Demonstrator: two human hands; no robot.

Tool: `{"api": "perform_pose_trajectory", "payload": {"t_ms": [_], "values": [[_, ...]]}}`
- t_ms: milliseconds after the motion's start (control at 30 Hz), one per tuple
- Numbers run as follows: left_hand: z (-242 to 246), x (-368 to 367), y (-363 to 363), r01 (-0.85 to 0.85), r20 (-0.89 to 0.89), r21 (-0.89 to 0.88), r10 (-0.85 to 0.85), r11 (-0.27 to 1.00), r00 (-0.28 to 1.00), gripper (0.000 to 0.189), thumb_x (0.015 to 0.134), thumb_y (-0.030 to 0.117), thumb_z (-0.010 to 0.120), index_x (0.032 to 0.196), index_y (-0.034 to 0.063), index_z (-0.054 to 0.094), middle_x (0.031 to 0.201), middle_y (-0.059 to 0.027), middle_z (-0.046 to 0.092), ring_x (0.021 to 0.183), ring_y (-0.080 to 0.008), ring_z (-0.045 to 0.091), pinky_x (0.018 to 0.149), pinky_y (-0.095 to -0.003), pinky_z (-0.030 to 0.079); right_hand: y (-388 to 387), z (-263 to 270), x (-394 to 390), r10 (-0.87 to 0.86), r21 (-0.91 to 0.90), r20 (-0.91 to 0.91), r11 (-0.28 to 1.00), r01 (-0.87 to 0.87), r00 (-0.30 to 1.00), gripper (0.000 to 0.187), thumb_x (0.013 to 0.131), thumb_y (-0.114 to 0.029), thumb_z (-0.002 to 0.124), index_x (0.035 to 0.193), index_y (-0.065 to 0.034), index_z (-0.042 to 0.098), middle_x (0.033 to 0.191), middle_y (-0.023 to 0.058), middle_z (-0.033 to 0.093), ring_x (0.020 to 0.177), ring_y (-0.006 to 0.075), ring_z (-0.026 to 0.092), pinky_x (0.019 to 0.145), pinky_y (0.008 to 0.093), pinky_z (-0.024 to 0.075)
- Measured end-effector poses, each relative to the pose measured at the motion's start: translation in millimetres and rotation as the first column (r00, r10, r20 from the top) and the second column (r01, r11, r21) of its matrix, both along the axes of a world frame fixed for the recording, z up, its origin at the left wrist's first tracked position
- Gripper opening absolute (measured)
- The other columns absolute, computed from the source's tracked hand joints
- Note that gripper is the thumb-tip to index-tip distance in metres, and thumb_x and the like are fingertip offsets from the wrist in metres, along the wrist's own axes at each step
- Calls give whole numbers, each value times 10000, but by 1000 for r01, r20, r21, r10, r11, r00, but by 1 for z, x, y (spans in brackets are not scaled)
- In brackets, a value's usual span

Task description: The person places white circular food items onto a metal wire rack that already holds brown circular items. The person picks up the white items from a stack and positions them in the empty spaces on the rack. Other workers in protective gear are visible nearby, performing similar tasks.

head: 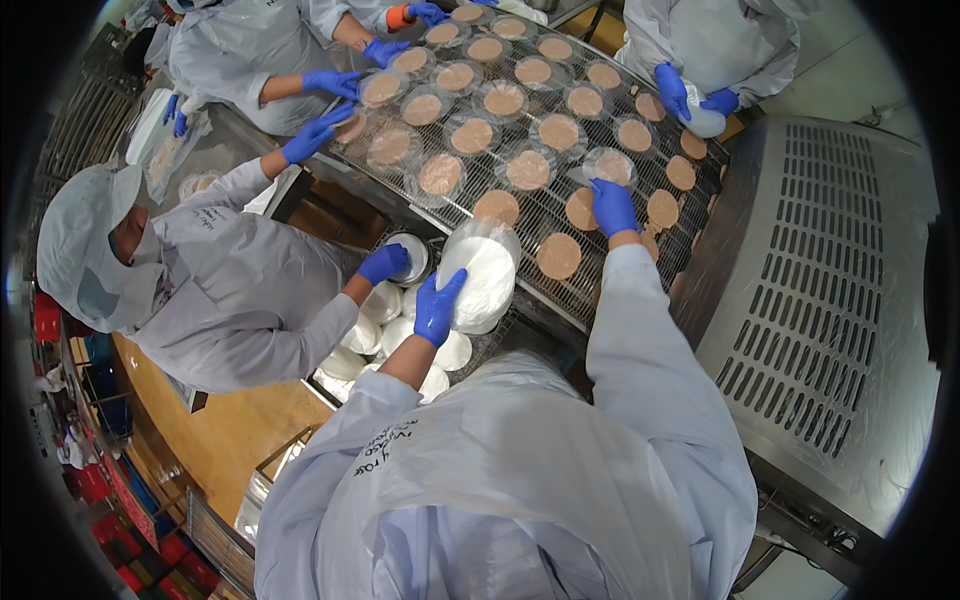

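My left hand (438,306), in a blue glove, grips a thick stack of round film sheets (484,274) near the front edge of the wire-mesh conveyor (525,259). Over the belt, my right hand (615,208) has its fingertips at the edge of a single clear round sheet (616,161), which lies over a flat pinkish-brown patty. Just left of that hand lies a bare patty (581,208), partly behind the fingers. Another bare patty (559,256) is closer to me. Farther along the belt, many patties, such as this covered patty (529,170), bear clear round sheets.
A slotted steel machine housing (810,285) borders the belt on the right. More round stacks (397,334) sit in a tray below my left hand. A co-worker's gloved hand (384,262) is close by, beside a round container (412,259). Across the belt, another person holds sheets (703,118).
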State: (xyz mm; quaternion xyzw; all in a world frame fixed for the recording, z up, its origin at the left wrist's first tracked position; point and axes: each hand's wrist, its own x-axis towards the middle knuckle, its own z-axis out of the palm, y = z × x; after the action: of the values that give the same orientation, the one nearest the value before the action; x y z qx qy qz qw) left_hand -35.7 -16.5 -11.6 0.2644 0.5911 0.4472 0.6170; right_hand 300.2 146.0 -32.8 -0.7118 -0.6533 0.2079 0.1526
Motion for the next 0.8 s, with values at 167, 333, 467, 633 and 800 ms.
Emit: {"api": "perform_pose_trajectory", "payload": {"t_ms": [167, 333, 467, 633, 800], "values": [[-6, 3, 11, -16, 69, 4, 15, 1000, 997, 450, 840, 243, 693, 1155, -52, 568, 1033, -141, 648, 890, -191, 629, 809, -309, 501, -44, -33, 9, 78, 118, -91, 991, -67, 993, 404, 765, 49, 518, 1141, -73, 604, 1250, 171, 550, 1161, 291, 524, 964, 415, 413], [-1, -1, 15, 41, 8, 30, -41, 999, 999, 460, 858, 223, 666, 1175, -88, 543, 1080, -153, 626, 934, -193, 622, 819, -301, 497, 18, -24, 70, -233, 15, 141, 972, 233, 962, 367, 809, -26, 494, 1159, -73, 594, 1195, 211, 543, 1127, 320, 519, 950, 400, 412], [13, -5, 6, 98, -39, -14, -98, 995, 994, 473, 859, 223, 663, 1190, -89, 534, 1103, -151, 617, 958, -192, 610, 830, -301, 490, 63, -55, 29, -9, 396, 149, 917, -51, 989, 381, 829, -33, 456, 1185, -83, 582, 1219, 219, 525, 1149, 352, 494, 964, 423, 397], [-4, -18, -3, 27, 33, -2, -27, 1000, 999, 460, 856, 209, 668, 1188, -81, 535, 1097, -144, 620, 956, -186, 609, 830, -300, 489, 39, -12, -21, -72, 54, 8, 996, 72, 997, 305, 785, -50, 509, 1055, -85, 645, 1017, 211, 632, 961, 357, 607, 841, 429, 479], [13, -10, 8, 86, 54, 38, -88, 996, 995, 436, 849, 187, 676, 1176, -71, 546, 1069, -131, 631, 927, -179, 616, 829, -297, 489, -72, -22, -20, 66, 275, 39, 958, -75, 997, 265, 763, -62, 612, 1025, -46, 650, 941, 183, 662, 908, 340, 634, 784, 386, 503]]}}
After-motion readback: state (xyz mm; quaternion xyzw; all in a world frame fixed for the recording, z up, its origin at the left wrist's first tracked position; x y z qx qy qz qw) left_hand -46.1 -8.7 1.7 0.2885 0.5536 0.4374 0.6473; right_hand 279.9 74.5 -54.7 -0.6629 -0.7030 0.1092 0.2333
